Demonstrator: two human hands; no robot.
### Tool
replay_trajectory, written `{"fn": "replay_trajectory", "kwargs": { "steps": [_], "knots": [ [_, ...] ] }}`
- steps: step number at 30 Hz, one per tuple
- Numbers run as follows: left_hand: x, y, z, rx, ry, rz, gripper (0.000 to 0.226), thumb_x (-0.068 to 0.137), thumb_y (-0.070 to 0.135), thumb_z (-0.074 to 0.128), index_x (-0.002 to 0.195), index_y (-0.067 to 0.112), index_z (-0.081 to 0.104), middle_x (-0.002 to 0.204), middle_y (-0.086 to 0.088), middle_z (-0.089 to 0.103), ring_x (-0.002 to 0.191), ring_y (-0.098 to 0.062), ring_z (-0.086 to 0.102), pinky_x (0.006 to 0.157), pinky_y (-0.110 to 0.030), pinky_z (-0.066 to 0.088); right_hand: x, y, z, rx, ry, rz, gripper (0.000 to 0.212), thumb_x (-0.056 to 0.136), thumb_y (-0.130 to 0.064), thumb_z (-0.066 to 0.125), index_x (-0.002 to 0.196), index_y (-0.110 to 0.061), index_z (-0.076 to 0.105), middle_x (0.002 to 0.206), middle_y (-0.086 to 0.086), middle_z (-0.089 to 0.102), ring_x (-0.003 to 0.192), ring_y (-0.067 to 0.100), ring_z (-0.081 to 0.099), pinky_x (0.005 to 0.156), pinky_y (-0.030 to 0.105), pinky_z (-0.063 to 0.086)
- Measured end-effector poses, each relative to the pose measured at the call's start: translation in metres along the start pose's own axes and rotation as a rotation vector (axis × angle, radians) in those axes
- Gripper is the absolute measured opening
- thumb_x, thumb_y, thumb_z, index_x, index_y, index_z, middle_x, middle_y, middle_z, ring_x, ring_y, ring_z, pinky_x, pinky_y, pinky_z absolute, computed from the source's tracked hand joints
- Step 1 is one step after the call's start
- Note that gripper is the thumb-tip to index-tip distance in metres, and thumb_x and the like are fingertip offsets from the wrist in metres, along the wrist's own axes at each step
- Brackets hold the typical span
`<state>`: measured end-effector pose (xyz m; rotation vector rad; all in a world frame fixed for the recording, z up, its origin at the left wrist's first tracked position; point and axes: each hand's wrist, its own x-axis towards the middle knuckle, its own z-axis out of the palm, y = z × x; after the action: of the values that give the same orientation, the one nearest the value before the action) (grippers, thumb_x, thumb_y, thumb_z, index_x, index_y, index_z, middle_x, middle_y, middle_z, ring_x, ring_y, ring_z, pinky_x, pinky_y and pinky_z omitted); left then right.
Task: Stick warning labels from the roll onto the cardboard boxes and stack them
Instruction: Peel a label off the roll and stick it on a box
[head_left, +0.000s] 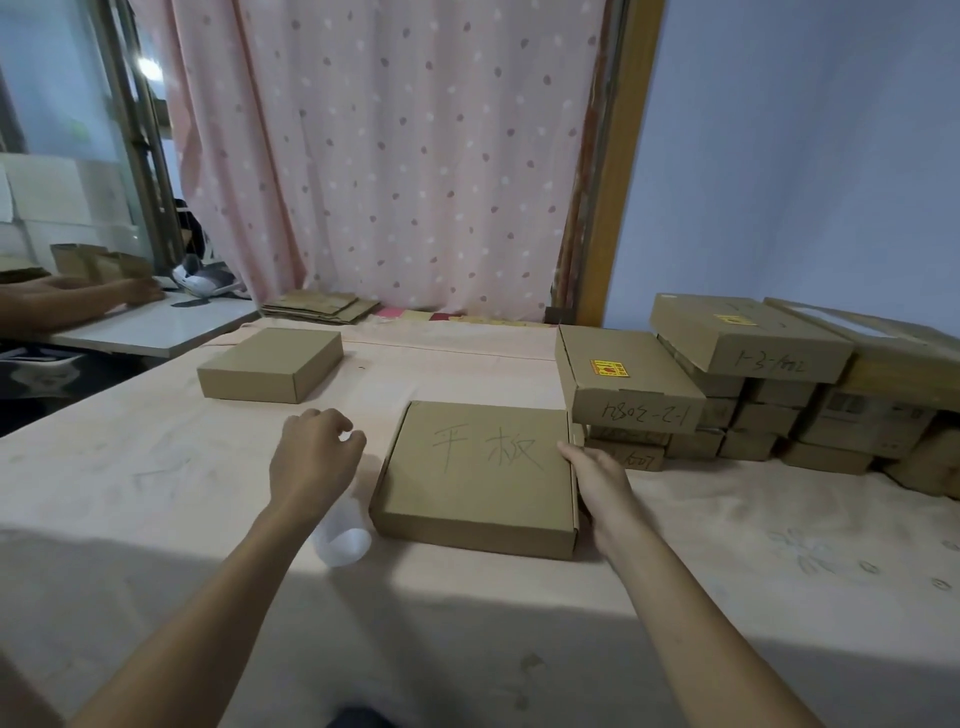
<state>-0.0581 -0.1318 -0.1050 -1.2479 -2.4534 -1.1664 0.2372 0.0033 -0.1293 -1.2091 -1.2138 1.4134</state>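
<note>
A flat cardboard box (478, 478) with handwriting on its lid lies on the pink-covered table (156, 493) in front of me. My right hand (597, 483) grips its right edge, thumb on the lid and fingers down the side. My left hand (317, 452) hovers left of the box with curled fingers, and a small white bit shows pinched at its fingertips. Under that forearm lies the white label roll (340, 540). A second plain box (270, 366) sits at the far left.
Stacked cardboard boxes (753, 410) fill the right side; the nearest one (628, 395) carries a yellow-red warning label (608, 368). Flattened cardboard (322, 306) lies by the pink curtain. Another person's arms (78, 299) work at a white table (156, 325) on the left.
</note>
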Motion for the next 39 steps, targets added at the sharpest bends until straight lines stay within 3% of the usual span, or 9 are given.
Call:
{"fn": "replay_trajectory", "kwargs": {
  "steps": [3,7,13,23,26,30,32,35,39],
  "knots": [
    [0.003,-0.014,0.006,0.246,-0.018,0.048,0.031,0.093,0.038,0.061,0.091,0.007,0.067,0.096,-0.009,0.066,0.102,-0.032,0.050,0.072,-0.039,0.045,-0.002,0.003,0.004,-0.043,-0.053,0.017,0.035,0.088,-0.044,0.074,0.106,-0.014,0.075,0.103,-0.002,0.079,0.104,0.022,0.072,0.103,0.045,0.053],
    [0.005,-0.020,0.009,0.462,-0.075,0.085,0.036,0.090,0.042,0.063,0.076,0.010,0.056,0.085,-0.008,0.060,0.089,-0.031,0.050,0.068,-0.036,0.040,-0.005,0.002,0.010,-0.098,-0.064,0.010,0.021,0.094,-0.036,0.070,0.101,-0.017,0.073,0.102,0.001,0.078,0.100,0.023,0.071,0.096,0.043,0.053],
    [0.005,-0.023,0.004,0.587,-0.143,0.054,0.017,0.082,0.017,0.057,0.084,0.015,0.041,0.066,0.000,0.049,0.076,-0.027,0.041,0.062,-0.035,0.029,-0.002,-0.007,0.014,-0.398,0.006,-0.199,0.034,0.097,-0.037,0.065,0.126,-0.020,0.063,0.123,-0.007,0.063,0.115,0.016,0.059,0.093,0.032,0.046],
    [0.007,-0.027,-0.002,0.184,0.106,0.154,0.044,0.082,-0.005,0.061,0.125,0.005,0.060,0.091,-0.021,0.070,0.091,-0.039,0.051,0.069,-0.038,0.030,-0.005,-0.018,0.026,-0.457,0.018,-0.444,0.027,0.098,-0.025,0.064,0.124,-0.018,0.067,0.126,-0.006,0.065,0.122,0.014,0.057,0.104,0.037,0.047],
    [0.004,-0.016,-0.008,-0.091,0.199,0.311,0.046,0.083,-0.006,0.073,0.125,0.010,0.065,0.095,-0.013,0.071,0.086,-0.036,0.053,0.071,-0.040,0.043,-0.013,-0.023,0.040,-0.422,-0.019,-0.514,0.021,0.096,-0.020,0.066,0.117,-0.018,0.070,0.117,-0.008,0.069,0.113,0.012,0.062,0.102,0.039,0.050],
    [-0.012,0.009,-0.016,-0.314,0.286,0.507,0.055,0.080,-0.005,0.080,0.130,0.009,0.064,0.102,0.012,0.059,0.094,-0.030,0.065,0.072,-0.039,0.053,-0.031,-0.039,0.068,-0.422,-0.123,-0.563,0.016,0.097,-0.026,0.067,0.112,-0.023,0.070,0.108,-0.013,0.070,0.104,0.003,0.063,0.092,0.026,0.051],
    [-0.022,0.020,-0.015,-0.360,0.306,0.570,0.052,0.079,-0.005,0.082,0.125,0.009,0.065,0.104,0.014,0.057,0.092,-0.028,0.067,0.071,-0.038,0.055,-0.042,-0.051,0.082,-0.357,-0.242,-0.498,0.021,0.099,-0.037,0.064,0.114,-0.023,0.070,0.108,-0.011,0.072,0.099,0.000,0.063,0.085,0.023,0.049],
    [-0.036,0.029,-0.008,-0.356,0.305,0.623,0.041,0.076,-0.004,0.084,0.112,0.007,0.068,0.101,-0.005,0.065,0.086,-0.030,0.066,0.067,-0.040,0.057,-0.052,-0.061,0.100,-0.215,-0.433,-0.284,0.036,0.100,-0.052,0.058,0.105,-0.020,0.074,0.100,-0.003,0.075,0.088,0.006,0.066,0.077,0.027,0.051],
    [-0.040,0.031,-0.005,-0.347,0.302,0.632,0.040,0.074,-0.004,0.086,0.106,0.010,0.067,0.097,0.001,0.063,0.084,-0.028,0.062,0.066,-0.039,0.055,-0.047,-0.056,0.110,-0.036,-0.411,-0.245,0.017,0.093,-0.031,0.074,0.090,-0.014,0.074,0.080,0.000,0.070,0.076,0.014,0.062,0.067,0.027,0.046]
  ]
}}
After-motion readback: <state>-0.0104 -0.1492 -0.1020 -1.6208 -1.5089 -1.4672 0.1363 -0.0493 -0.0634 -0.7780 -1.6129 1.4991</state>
